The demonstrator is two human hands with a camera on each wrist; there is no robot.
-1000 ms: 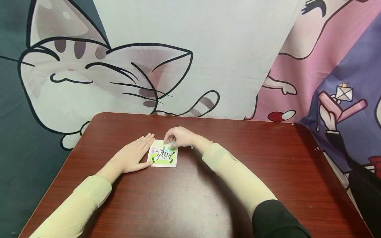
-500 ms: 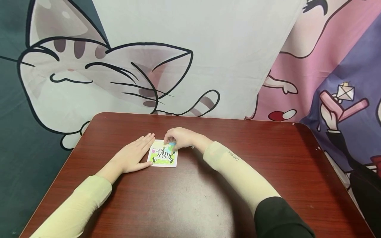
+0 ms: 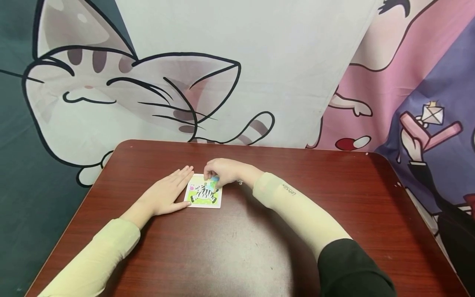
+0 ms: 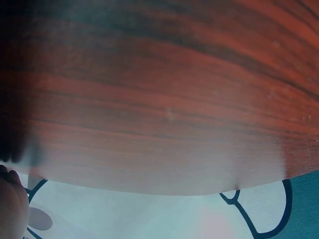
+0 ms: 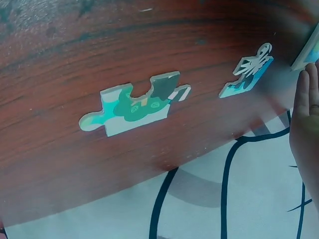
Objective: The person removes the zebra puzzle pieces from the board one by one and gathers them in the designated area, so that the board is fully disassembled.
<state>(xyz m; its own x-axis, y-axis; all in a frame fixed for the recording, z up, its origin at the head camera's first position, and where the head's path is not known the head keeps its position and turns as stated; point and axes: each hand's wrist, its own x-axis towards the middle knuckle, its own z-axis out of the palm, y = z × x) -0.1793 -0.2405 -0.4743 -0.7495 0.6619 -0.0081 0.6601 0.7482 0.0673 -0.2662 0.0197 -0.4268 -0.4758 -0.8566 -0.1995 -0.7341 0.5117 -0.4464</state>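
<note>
A small square jigsaw puzzle (image 3: pixel 202 194) with a running zebra lies on the table. Flat beside it, my left hand (image 3: pixel 163 196) has its fingers stretched out and its thumb at the puzzle's lower left edge. My right hand (image 3: pixel 224 171) is over the puzzle's upper right corner, its thumb and fingers pinching a blue and green puzzle piece (image 3: pixel 213 184) there; the fingers hide part of it. Loose in the right wrist view lie a green puzzle piece (image 5: pixel 139 104) and a black-and-white and blue puzzle piece (image 5: pixel 247 72).
The dark red wooden table (image 3: pixel 237 247) runs back to a cartoon cat backdrop (image 3: pixel 111 111). At the far right, a dark shape (image 3: pixel 456 247) stands beside the table edge. The left wrist view is mostly bare tabletop (image 4: pixel 159 109).
The blue and green piece has turned or shifted slightly under my right fingers. My right forearm has shifted a little; my left hand stays put.
</note>
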